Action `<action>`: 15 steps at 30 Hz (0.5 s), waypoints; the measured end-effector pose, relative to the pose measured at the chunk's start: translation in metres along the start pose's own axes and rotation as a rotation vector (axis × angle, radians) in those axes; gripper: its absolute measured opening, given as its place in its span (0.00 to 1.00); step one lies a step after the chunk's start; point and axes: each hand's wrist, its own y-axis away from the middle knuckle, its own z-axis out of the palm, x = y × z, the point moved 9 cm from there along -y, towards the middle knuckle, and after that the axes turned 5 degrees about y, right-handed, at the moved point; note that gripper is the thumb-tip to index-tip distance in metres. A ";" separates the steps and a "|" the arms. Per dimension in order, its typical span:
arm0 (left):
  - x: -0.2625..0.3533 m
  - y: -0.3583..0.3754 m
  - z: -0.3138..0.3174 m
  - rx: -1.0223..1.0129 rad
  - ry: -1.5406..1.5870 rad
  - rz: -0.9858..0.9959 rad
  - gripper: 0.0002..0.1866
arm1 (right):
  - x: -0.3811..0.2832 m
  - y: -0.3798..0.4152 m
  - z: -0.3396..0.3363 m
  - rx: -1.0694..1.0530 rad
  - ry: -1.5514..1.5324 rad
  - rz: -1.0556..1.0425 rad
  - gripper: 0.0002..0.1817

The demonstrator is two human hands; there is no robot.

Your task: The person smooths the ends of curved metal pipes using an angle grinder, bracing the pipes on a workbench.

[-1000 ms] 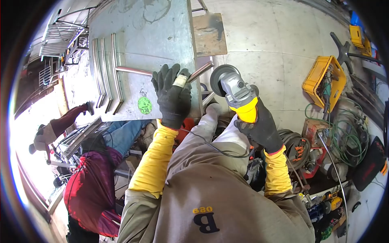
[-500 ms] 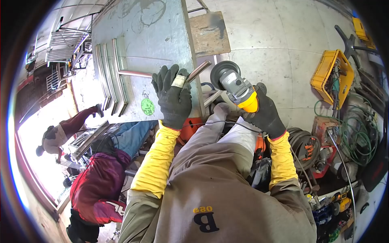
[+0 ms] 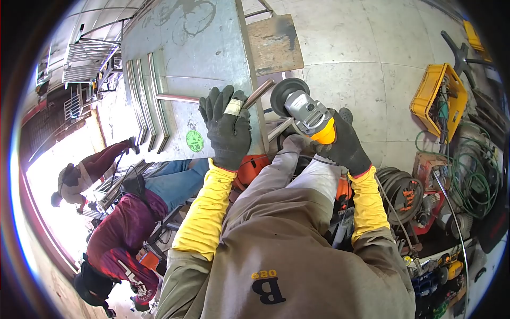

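Observation:
My left hand, in a dark glove with a pale band round one finger, presses a bent metal tube down on the metal-topped table. One end of the tube sticks out past the table's right edge; its middle is hidden under my hand. My right hand, gloved too, is closed round the yellow rear body of an angle grinder. The grinder's dark round disc sits just right of the tube's end, with a small gap.
Several bent metal tubes lie side by side at the table's left. A wooden board is beyond its right edge. A yellow crate, coiled hose and tools lie to the right. Two people work on the left.
My right hand has brought the grinder slightly left, nearer the tube's end. My left hand stays on the tube. The person in dark red has shifted position on the left.

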 end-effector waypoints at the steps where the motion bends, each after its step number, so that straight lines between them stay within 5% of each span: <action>1: 0.000 0.000 0.000 -0.003 -0.003 0.002 0.23 | 0.002 0.002 0.000 0.000 0.000 0.000 0.39; 15: 0.004 -0.001 0.000 -0.011 -0.032 0.015 0.22 | 0.010 -0.006 0.006 -0.016 -0.039 -0.036 0.43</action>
